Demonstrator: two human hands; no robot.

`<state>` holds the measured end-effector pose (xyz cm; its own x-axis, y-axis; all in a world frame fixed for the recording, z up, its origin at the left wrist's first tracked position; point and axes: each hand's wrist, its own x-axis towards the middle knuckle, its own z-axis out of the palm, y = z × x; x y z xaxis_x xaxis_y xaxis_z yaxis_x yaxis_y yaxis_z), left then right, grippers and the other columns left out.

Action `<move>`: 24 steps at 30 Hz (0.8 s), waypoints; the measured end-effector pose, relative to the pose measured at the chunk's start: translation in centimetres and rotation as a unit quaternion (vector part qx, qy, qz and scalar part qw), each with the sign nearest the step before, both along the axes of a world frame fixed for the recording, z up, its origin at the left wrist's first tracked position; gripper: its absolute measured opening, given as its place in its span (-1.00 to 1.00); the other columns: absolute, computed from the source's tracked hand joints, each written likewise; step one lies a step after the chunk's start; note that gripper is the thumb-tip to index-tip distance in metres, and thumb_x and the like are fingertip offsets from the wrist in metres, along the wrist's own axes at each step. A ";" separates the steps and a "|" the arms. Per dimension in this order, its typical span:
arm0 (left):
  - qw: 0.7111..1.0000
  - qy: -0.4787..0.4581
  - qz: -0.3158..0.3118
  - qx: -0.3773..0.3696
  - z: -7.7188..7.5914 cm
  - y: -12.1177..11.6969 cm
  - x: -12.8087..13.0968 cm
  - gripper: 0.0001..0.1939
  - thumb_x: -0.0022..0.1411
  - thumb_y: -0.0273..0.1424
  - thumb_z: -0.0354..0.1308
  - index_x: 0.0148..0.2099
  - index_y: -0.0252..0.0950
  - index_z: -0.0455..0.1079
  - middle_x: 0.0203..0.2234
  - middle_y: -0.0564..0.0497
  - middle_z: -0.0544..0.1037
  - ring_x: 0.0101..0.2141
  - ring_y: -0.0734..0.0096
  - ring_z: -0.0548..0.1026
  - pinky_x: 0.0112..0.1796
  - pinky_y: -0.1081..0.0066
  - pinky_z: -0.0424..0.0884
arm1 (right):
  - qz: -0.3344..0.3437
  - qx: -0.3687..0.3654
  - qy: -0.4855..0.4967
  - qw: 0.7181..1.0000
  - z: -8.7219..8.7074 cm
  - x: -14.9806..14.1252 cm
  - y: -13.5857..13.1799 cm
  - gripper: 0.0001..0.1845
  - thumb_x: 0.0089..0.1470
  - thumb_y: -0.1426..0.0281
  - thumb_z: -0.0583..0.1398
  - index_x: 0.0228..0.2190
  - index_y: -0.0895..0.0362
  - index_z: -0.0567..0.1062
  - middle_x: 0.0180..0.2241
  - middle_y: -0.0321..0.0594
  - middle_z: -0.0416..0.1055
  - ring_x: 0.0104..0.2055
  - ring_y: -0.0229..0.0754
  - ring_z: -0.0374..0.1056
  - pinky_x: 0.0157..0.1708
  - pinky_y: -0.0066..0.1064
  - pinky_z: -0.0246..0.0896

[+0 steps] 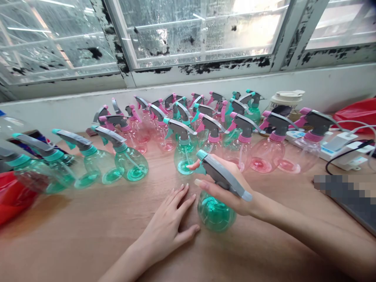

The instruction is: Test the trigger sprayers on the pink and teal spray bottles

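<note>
My right hand (235, 184) is wrapped round the neck of a green spray bottle (216, 213), just under its grey trigger head. The bottle has a teal nozzle and trigger, and its clear round body hangs over or stands on the table; I cannot tell which. My left hand (170, 219) lies flat on the wooden table (88, 239), fingers spread, just left of that bottle. Behind both hands stands another green spray bottle (185, 152), and to its right pink spray bottles (268, 152) stand in a row.
More green spray bottles (131, 160) line the left side. Red plastic bags (14, 196) lie at the left edge and far right. A white lidded cup (286, 100), a power strip (342, 150) with cables and a dark flat object (346, 207) are on the right. Windows (199, 31) rise behind.
</note>
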<state>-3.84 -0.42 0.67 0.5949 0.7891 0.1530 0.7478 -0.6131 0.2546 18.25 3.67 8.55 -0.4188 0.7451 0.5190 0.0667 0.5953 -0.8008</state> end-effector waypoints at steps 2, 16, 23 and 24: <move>1.000 -0.007 -0.001 0.002 0.1 0.0 0.0 -0.37 0.29 -0.13 0.16 0.33 -0.22 0.19 0.32 -0.22 0.13 0.26 -0.20 0.16 0.15 -0.15 0.19 | 0.008 0.013 -0.009 1.000 0.2 0.1 0.1 -0.85 0.09 0.38 0.20 -0.26 0.14 0.38 -0.54 -0.41 0.25 -0.56 -0.34 0.19 -0.50 -0.45 0.19; 1.000 0.014 -0.003 -0.005 0.0 0.0 -0.4 -0.36 0.31 -0.12 0.15 0.34 -0.22 0.17 0.32 -0.22 0.15 0.27 -0.16 0.14 0.16 -0.14 0.17 | 0.039 -0.012 0.022 0.999 -0.4 0.3 0.5 -0.81 0.09 0.41 0.22 -0.21 0.14 0.39 -0.37 -0.28 0.39 -0.42 -0.29 0.38 -0.42 -0.45 0.32; 1.000 0.017 -0.005 -0.011 0.1 0.0 -0.4 -0.36 0.33 -0.11 0.12 0.35 -0.22 0.14 0.34 -0.21 0.10 0.29 -0.13 0.10 0.19 -0.15 0.11 | 0.037 -0.013 0.028 0.999 -1.2 0.5 0.4 -0.77 0.10 0.42 0.23 -0.17 0.11 0.40 -0.35 -0.29 0.41 -0.41 -0.29 0.41 -0.40 -0.45 0.36; 1.000 0.018 -0.006 -0.010 0.0 0.0 -0.4 -0.36 0.33 -0.11 0.12 0.35 -0.23 0.14 0.35 -0.21 0.08 0.29 -0.12 0.09 0.19 -0.15 0.10 | 0.038 -0.016 0.025 0.999 -1.1 0.6 0.4 -0.77 0.10 0.41 0.22 -0.17 0.12 0.39 -0.34 -0.28 0.41 -0.42 -0.29 0.40 -0.40 -0.44 0.36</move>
<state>-4.20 -0.46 0.71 0.6086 0.7850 0.1156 0.7496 -0.6166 0.2407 18.80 4.09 7.45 -0.4488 0.7287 0.5173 -0.0192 0.5709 -0.8208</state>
